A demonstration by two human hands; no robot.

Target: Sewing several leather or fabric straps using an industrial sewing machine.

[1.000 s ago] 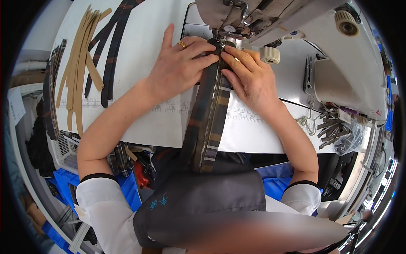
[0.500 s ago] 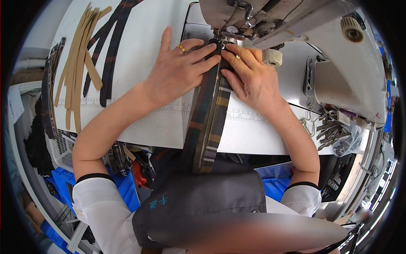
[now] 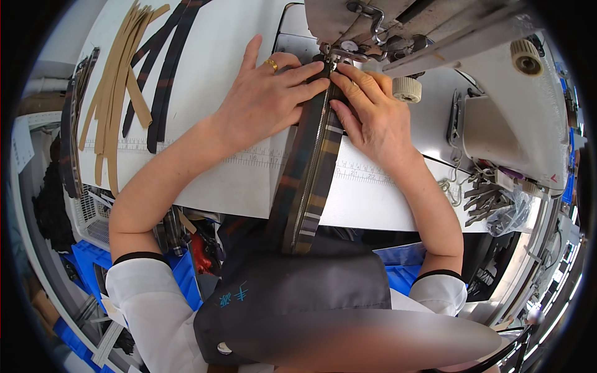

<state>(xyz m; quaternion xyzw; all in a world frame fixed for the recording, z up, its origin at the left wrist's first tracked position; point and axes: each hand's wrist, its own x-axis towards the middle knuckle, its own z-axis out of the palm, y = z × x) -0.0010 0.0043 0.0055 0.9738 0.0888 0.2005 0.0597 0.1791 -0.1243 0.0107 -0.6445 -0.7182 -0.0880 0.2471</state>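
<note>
A dark plaid fabric strip with a metal zipper (image 3: pixel 314 163) down its middle runs from under the sewing machine's presser foot (image 3: pixel 336 55) over the table's front edge to my apron. My left hand (image 3: pixel 264 96) lies on the strip's left side, fingers stretched and spread, thumb standing away. On the other side, my right hand (image 3: pixel 376 115) has its fingers bent and pressed onto the strip close to the foot, with the thumb along its right edge. The fingertips of both hands lie on either side of the zipper. The needle area is partly hidden by the machine head.
Tan strips (image 3: pixel 115 93) and dark plaid strips (image 3: pixel 168 87) lie on the left of the white table (image 3: pixel 205 180). A printed ruler scale crosses its front. The sewing machine (image 3: pixel 510 118) fills the right, with metal clips (image 3: pixel 488 202) and a plastic bag (image 3: pixel 510 217) beside it.
The whole view has shifted slightly, so the machine sits a little farther right in the picture. Both hands keep nearly the same pose on the zipper strip.
</note>
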